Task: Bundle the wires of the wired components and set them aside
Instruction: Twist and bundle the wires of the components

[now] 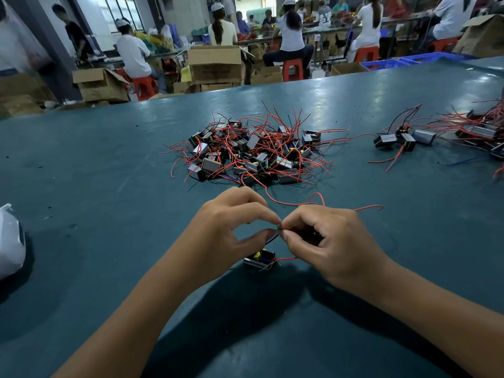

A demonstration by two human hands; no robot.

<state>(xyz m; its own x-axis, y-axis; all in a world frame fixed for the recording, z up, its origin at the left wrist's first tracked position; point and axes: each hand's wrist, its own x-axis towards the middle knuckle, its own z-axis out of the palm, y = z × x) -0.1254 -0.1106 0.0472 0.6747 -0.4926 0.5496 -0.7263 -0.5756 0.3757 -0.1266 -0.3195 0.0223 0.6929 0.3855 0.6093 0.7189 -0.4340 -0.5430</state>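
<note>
- Landmark: pile (252, 151) of small wired components, red wires sticking out every way, mid desk (109, 186).
- Left hand (229, 227), just on the near side of the pile: grip pinching thin dark wires (274, 236) between thumb and forefinger, other fingers curled.
- Right hand (327, 241), near side of the pile too, fingertips meeting the left's: grip pinching the same wires at the same spot.
- Component (259, 260) being worked: small black box with yellow parts, below the pinch, nearer than the pile; looks to rest on the desk, contact not sure.
- A red wire (286, 258) runs from the component into the right hand's palm side.
- More red wire (297, 203) loops out behind both hands toward the pile; one end curls off to the right.
- Right of the pile, well apart: small group (401, 137) of components, wires drawn together.
- Further right of the pile, at the desk edge: bigger heap (482, 129), partly cut off.
- Far left of the pile: white plastic bag (11, 241) at the desk's edge.
- Beyond the pile, past the desk: cartons (215, 64), red stools (146, 87), seated workers in white.
</note>
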